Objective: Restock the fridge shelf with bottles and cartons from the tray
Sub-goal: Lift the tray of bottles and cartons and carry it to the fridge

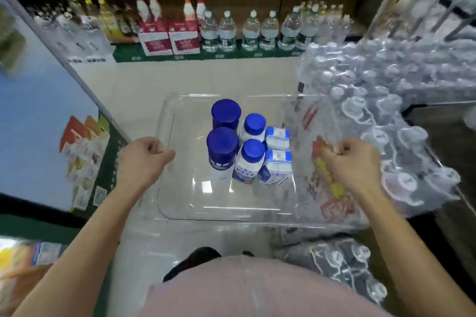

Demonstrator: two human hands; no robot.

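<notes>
Both hands grip the clear tray (180, 210): left hand (144, 159) curled on its left rim; right hand (350, 162) on right rim; blue-capped bottles (222, 147) & cartons (277, 162) stand inside.

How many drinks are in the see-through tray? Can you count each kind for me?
Big bottles with wide blue caps: 2
Small white bottles with blue caps: 2
Blue and white cartons: 2
Total: 6 drinks, all standing together in the clear tray.
</notes>
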